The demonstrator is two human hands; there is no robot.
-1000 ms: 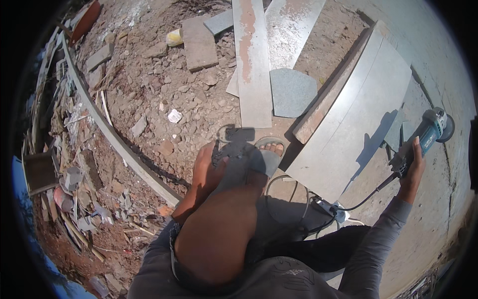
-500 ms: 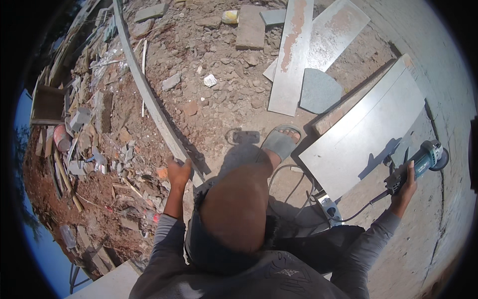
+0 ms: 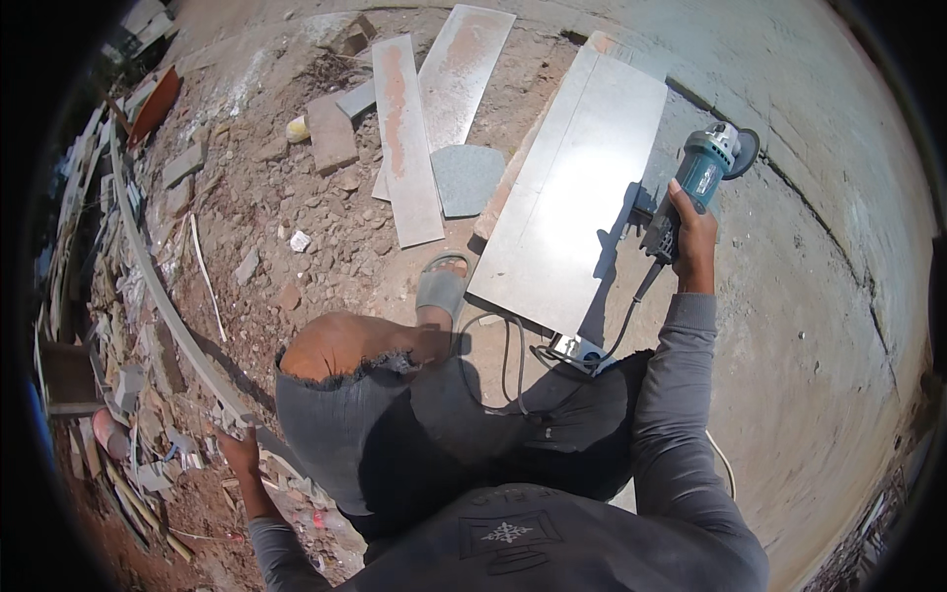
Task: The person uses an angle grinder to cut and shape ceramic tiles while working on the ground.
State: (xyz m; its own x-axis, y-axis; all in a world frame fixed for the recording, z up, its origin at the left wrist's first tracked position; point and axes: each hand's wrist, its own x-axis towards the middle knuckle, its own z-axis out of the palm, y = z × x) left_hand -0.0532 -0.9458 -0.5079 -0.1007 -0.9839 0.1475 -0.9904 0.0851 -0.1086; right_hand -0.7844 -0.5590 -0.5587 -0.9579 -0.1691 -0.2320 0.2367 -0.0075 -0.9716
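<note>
My right hand (image 3: pixel 692 222) is closed around the handle of a teal and black angle grinder (image 3: pixel 704 164), held up beside a large pale slab (image 3: pixel 562 183) that casts back the sunlight. Its cord hangs to a white power strip (image 3: pixel 577 352) at the slab's near end. At lower left, my left hand (image 3: pixel 240 449) is closed on the near part of a long, narrow board (image 3: pixel 163 286). My bare knee and a sandalled foot (image 3: pixel 440 288) are between the hands.
Two narrow slabs (image 3: pixel 404 148) (image 3: pixel 464 69) and a blue-grey stone piece (image 3: pixel 468 180) lie beyond my foot. Rubble, boards and a red curved object (image 3: pixel 153 106) line the left. Concrete ground (image 3: pixel 799 326) with a long crack runs along the right.
My left hand has left the knee area and taken hold of the long board. The grinder has moved up and forward with my right hand. The view and my legs have shifted.
</note>
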